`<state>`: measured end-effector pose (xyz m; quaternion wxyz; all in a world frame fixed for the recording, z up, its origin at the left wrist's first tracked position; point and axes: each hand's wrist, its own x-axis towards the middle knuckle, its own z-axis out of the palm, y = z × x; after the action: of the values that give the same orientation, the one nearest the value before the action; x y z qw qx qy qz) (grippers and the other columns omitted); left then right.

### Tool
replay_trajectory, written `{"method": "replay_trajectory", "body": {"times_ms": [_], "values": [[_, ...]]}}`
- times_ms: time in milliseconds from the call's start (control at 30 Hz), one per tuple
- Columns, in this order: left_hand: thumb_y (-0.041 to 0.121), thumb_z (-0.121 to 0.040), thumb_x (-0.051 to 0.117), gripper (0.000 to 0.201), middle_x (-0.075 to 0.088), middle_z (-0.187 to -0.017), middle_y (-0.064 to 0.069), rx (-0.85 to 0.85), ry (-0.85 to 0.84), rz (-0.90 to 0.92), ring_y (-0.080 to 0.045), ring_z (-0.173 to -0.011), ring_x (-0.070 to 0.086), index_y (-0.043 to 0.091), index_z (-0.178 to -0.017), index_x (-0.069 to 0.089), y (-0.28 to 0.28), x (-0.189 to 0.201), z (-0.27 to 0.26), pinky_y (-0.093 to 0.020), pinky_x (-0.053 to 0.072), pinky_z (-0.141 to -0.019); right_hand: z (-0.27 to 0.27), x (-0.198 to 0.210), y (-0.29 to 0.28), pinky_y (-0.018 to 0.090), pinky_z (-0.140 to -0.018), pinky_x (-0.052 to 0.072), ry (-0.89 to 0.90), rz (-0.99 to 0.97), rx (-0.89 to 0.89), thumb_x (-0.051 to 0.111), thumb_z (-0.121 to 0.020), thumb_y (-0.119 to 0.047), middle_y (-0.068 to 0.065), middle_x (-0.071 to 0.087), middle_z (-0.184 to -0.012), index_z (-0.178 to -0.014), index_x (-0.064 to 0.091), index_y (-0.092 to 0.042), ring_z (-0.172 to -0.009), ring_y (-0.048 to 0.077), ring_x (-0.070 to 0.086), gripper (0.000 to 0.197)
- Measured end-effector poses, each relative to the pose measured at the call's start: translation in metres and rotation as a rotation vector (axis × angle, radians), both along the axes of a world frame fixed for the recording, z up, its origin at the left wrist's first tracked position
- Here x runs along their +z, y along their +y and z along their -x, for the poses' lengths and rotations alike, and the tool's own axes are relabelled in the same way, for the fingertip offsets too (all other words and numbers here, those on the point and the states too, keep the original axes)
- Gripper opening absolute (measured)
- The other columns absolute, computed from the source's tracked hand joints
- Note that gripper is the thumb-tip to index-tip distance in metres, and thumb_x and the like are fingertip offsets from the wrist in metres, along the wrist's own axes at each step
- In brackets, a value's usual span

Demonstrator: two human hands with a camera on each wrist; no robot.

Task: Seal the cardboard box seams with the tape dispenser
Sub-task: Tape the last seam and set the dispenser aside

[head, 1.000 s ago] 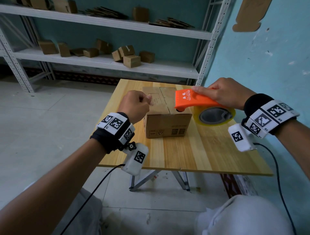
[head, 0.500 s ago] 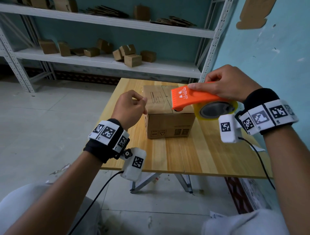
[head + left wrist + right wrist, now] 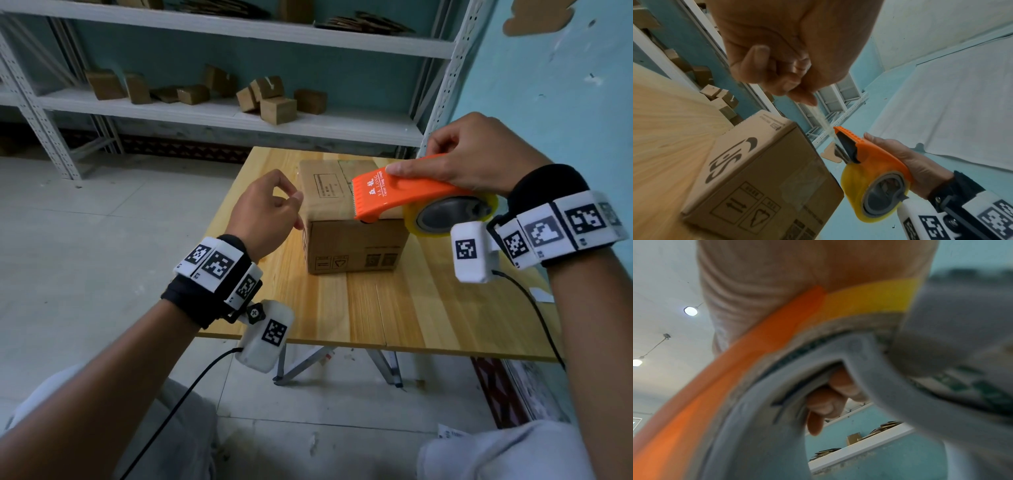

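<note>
Left wrist view: a thin clear strip of tape (image 3: 823, 121) is being pinched by the left hand (image 3: 789, 48), fingers (image 3: 756, 65) curled tight on its end, and it's being stretched down to the toothed edge of the tape dispenser (image 3: 875, 155). That strip is pretty much invisible from the head view.
Head view: the cardboard box (image 3: 346, 219) is sitting toward the far side of the desk (image 3: 394, 308), and the dispenser is being held just over its top right part by the right hand (image 3: 476, 154).
Right wrist view: mostly blur, but fingers (image 3: 828, 400) are being shown wrapped through the grey hub, so the dispenser is being grasped firmly.
Dispenser look: orange plastic body with printed lettering, serrated front edge, yellowish tape roll (image 3: 445, 219) on a grey core.
Box look: plain brown, flaps closed, a printed frame on top, handling symbols on the near face, a big dark logo on the left face being shown only by the left wrist view.
Background: small cardboard boxes (image 3: 270, 99) are lying on a white shelf (image 3: 205, 116).
</note>
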<state>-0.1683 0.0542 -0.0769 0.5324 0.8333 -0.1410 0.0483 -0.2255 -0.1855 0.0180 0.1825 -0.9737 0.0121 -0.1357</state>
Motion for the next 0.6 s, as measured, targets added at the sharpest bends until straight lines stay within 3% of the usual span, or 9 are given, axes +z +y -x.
{"method": "replay_trajectory", "body": {"times_ms": [167,367,600], "values": [[0.028,-0.096,0.053,0.010,0.065,-0.059,0.004,0.030,0.038,0.010,-0.016,-0.052,0.048,0.018,-0.098,0.056,0.000,-0.007,-0.004,-0.029,0.041,-0.050,-0.004,0.000,0.008,0.026,-0.056,0.038,0.013,0.037,0.006,0.069,-0.061,-0.076,0.001,0.066,-0.074,-0.075,0.067,-0.013,-0.070,0.011,0.059,0.064],[0.028,-0.097,0.052,0.010,0.068,-0.064,0.001,0.038,0.028,-0.019,-0.010,-0.042,0.042,0.018,-0.098,0.055,-0.003,-0.011,-0.004,-0.025,0.038,-0.048,-0.003,0.002,0.011,0.027,-0.055,0.036,0.018,0.050,-0.012,0.070,-0.062,-0.074,0.001,0.065,-0.077,-0.076,0.066,-0.014,-0.071,0.010,0.058,0.062],[0.029,-0.097,0.052,0.010,0.067,-0.064,0.002,0.033,0.069,-0.022,-0.009,-0.044,0.044,0.020,-0.096,0.054,-0.006,-0.013,-0.007,-0.026,0.038,-0.049,-0.002,0.003,0.012,0.027,-0.056,0.037,0.032,0.057,-0.022,0.072,-0.064,-0.071,0.002,0.065,-0.076,-0.074,0.065,-0.013,-0.070,0.012,0.058,0.059]]}}
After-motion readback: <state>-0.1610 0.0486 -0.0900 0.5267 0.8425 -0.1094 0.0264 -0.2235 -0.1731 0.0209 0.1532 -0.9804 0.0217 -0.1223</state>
